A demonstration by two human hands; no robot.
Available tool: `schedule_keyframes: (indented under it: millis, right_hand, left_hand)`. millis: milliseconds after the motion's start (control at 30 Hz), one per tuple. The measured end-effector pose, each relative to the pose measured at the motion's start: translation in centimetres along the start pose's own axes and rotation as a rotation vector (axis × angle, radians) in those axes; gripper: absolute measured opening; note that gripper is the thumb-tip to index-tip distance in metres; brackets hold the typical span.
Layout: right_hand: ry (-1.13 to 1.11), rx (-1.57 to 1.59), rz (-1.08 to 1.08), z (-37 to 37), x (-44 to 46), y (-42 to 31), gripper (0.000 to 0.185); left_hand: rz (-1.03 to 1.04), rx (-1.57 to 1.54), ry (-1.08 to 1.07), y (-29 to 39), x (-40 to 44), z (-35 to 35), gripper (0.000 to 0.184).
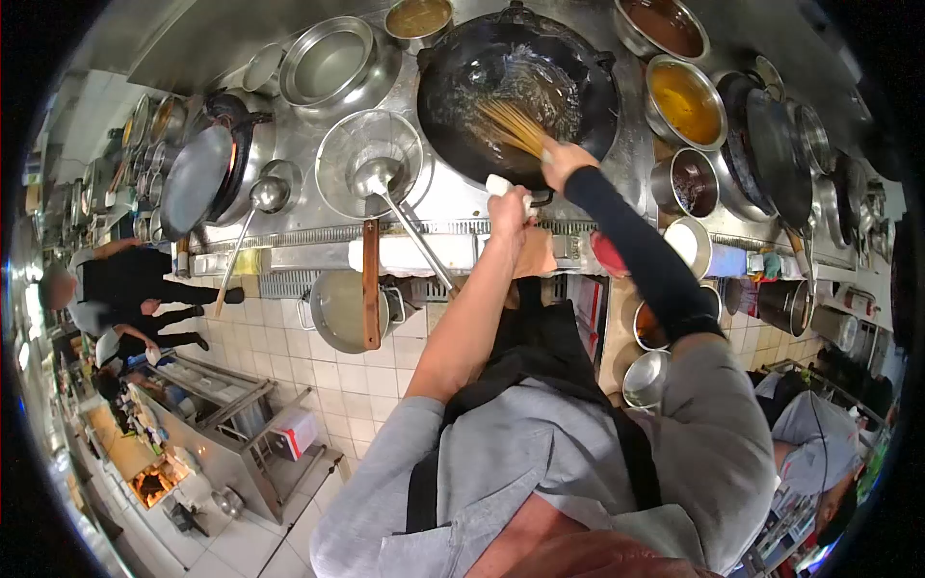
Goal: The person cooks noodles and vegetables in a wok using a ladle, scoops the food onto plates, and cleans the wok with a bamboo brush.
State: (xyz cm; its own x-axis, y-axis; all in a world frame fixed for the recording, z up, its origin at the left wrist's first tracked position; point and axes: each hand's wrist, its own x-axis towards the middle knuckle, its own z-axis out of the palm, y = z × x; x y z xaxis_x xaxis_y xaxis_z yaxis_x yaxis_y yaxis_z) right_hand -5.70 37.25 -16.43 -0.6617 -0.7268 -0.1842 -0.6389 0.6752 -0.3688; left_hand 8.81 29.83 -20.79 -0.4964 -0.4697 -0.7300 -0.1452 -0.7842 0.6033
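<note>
My right hand is closed round the end of a bamboo wok brush, whose bristles spread over the inside of a large black wok. A little water with suds or glare shows in the wok. At the wok's near rim, my left hand is closed on a folded white cloth, next to the wok's near handle. The cloth hides whether my fingers grip that handle too. Left of the wok lies a wire strainer with a steel ladle resting across it.
Steel bowls stand at the back left. On the right are a bowl of yellow liquid and a pot of dark liquid. More woks flank both sides. A large pot sits below the counter. Other people stand left and right.
</note>
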Motion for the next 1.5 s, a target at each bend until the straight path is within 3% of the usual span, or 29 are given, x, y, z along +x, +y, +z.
schedule_keyframes:
  millis: [100, 133, 167, 267, 333, 433, 467, 500, 567, 667, 700, 767, 833, 967, 1133, 1167, 1267, 1367, 1400, 1500]
  right_hand:
    - [-0.173, -0.354, 0.109, -5.4, -0.2, 3.8, 0.043]
    - [-0.233, -0.237, 0.086, -7.8, 2.9, 5.6, 0.043]
    - [-0.07, -0.312, 0.09, -6.3, 7.1, 7.3, 0.043]
    - [-0.106, -0.164, 0.148, -4.6, 13.9, 2.3, 0.026]
    - [-0.17, -0.242, 0.116, -0.5, 15.6, -1.0, 0.032]
    - [-0.171, -0.1, 0.084, -1.6, 5.1, -4.7, 0.03]
    - [-0.134, -0.085, -0.072, 2.4, 4.7, -1.9, 0.039]
    - [-0.177, -0.032, -0.107, -0.2, 0.7, -1.3, 0.038]
    - [-0.277, -0.28, -0.251, -3.4, -3.5, 3.0, 0.035]
    - [-0.263, -0.402, 0.037, -15.2, -8.8, 7.2, 0.035]
    - [-0.1, -0.351, -0.022, -18.1, -11.2, 8.2, 0.035]
    - [0.149, -0.188, -0.042, -18.1, -13.9, 13.6, 0.038]
    - [0.279, 0.003, -0.007, -13.3, -16.8, 19.0, 0.044]
    - [0.018, 1.147, 0.598, -5.9, -24.6, 18.7, 0.061]
    - [0.008, 1.95, 0.531, -0.6, -25.8, 17.1, 0.039]
    - [-0.021, 2.028, 0.555, -0.9, -24.8, 16.6, 0.027]
    - [-0.053, 2.274, 0.578, -0.9, -19.8, 16.5, 0.029]
    - [0.006, 2.301, 0.567, -0.8, -14.7, 16.2, 0.028]
    - [0.012, 2.332, 0.524, -1.0, -13.7, 16.0, 0.027]
    - [0.047, 2.487, 0.725, -2.9, -12.4, 14.4, 0.028]
  left_hand:
    - [-0.014, 0.004, -0.01, 1.4, 0.1, -0.1, 0.012]
    - [-0.023, 0.006, -0.022, 1.0, 0.6, -0.7, 0.012]
    - [-0.036, 0.014, -0.034, 0.6, 0.6, -1.2, 0.012]
    - [-0.038, 0.053, -0.003, 0.6, 0.4, -1.1, 0.011]
    - [0.006, 0.037, -0.046, 0.5, 0.3, -1.3, 0.01]
    - [0.06, -0.044, -0.062, -0.3, 0.7, -2.0, 0.011]
    - [0.094, -0.045, -0.041, 0.2, -0.5, -2.0, 0.011]
    - [0.082, -0.036, -0.019, 0.8, -1.5, -2.2, 0.011]
    - [0.083, 0.03, -0.015, 1.4, -2.8, -3.3, 0.011]
    - [0.148, 0.096, 0.0, 1.2, -3.9, -5.6, 0.014]
    - [0.179, 0.112, 0.009, 1.0, -3.4, -6.6, 0.014]
    - [0.243, 0.22, -0.016, 2.2, -4.8, -7.4, 0.015]
    - [0.274, 0.31, -0.02, 3.8, -6.3, -7.2, 0.012]
    - [0.298, 0.418, 0.061, 7.7, -9.5, -3.8, 0.007]
    - [0.458, 0.588, 0.104, 11.5, -10.8, 1.8, 0.014]
    - [0.5, 0.635, 0.118, 12.3, -11.4, 3.1, 0.016]
    - [0.65, 0.8, 0.177, 13.6, -13.4, 6.7, 0.024]
    - [1.029, 0.988, 0.348, 12.7, -13.6, 8.0, 0.029]
    - [0.996, 0.991, 0.379, 12.0, -14.7, 8.5, 0.034]
    - [1.093, 0.936, 0.373, 9.2, -16.3, 7.9, 0.041]
